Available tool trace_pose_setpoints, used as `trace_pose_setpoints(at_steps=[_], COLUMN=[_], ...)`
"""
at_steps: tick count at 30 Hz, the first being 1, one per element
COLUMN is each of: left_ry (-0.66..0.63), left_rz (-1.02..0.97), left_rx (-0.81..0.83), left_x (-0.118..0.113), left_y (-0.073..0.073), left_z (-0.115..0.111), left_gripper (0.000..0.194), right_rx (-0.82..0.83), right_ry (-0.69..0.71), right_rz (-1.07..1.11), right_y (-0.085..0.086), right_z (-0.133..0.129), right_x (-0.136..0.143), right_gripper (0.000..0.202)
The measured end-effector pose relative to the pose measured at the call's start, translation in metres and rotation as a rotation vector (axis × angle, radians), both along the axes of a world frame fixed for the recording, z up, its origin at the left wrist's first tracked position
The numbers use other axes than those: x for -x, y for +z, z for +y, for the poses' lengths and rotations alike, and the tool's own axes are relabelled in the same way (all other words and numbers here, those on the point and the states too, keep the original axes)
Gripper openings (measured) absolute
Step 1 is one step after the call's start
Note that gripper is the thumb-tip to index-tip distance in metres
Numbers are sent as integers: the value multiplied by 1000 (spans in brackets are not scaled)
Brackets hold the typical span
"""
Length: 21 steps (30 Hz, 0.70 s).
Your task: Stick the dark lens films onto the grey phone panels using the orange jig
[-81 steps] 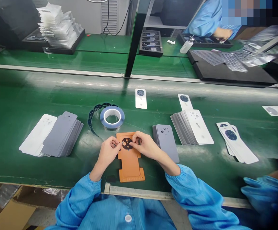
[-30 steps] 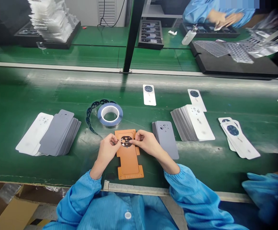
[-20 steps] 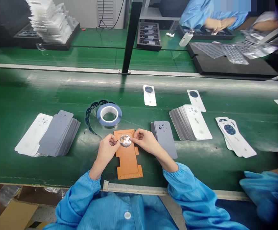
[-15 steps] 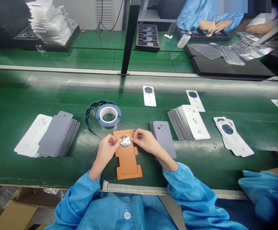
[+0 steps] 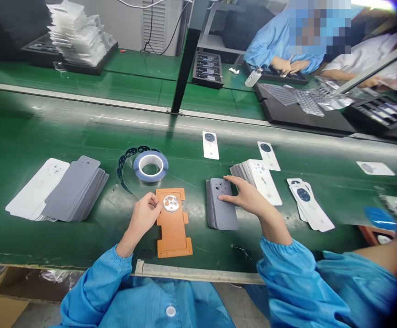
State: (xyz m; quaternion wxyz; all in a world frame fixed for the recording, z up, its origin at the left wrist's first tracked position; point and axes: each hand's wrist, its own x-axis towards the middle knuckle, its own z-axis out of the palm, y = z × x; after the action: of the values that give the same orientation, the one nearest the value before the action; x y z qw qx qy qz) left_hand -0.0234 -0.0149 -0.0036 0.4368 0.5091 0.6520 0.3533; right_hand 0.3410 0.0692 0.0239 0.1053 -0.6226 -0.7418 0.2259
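Note:
An orange fixture plate [image 5: 172,232] lies in front of me, with a shiny round silver piece with several holes [image 5: 171,203] near its top. At the plate's upper left edge is my left hand [image 5: 146,213], its fingertips pinched together; whatever they hold, if anything, is hidden. My right hand [image 5: 251,197] reaches over a stack of grey phone-back-shaped panels [image 5: 224,209], thumb and forefinger apart, fingertips at the top panel's upper part. A roll of blue-edged tape [image 5: 151,167] stands behind the plate, and a strip with dark round stickers [image 5: 122,161] curls around its left.
Stacks of white panels [image 5: 37,191] and grey panels [image 5: 71,191] stand at left, another white stack [image 5: 266,182] at right. White panels with dark round stickers [image 5: 309,205] lie farther right. Beyond the ledge, a co-worker's hands [image 5: 289,66] work. Another person's sleeve [image 5: 358,282] is close at right.
My right hand has left the silver piece and moved right onto the grey panels. My left hand stays pinched by the orange plate. The view has shifted somewhat.

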Motion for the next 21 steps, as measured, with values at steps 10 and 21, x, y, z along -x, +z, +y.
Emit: trace_pose_setpoints(at_steps=[10,21], left_ry=[-116,-353], left_rz=[135,181], left_rx=[-181,-168], left_x=[14,14], left_y=[19,7], left_z=[-31,-35], left_gripper=[23,75], right_rx=[-159,194], right_ry=[-293,-105], right_rz=[601,898], right_y=[60,12], right_z=[-26,-54], right_x=[30,158], right_gripper=[41,35])
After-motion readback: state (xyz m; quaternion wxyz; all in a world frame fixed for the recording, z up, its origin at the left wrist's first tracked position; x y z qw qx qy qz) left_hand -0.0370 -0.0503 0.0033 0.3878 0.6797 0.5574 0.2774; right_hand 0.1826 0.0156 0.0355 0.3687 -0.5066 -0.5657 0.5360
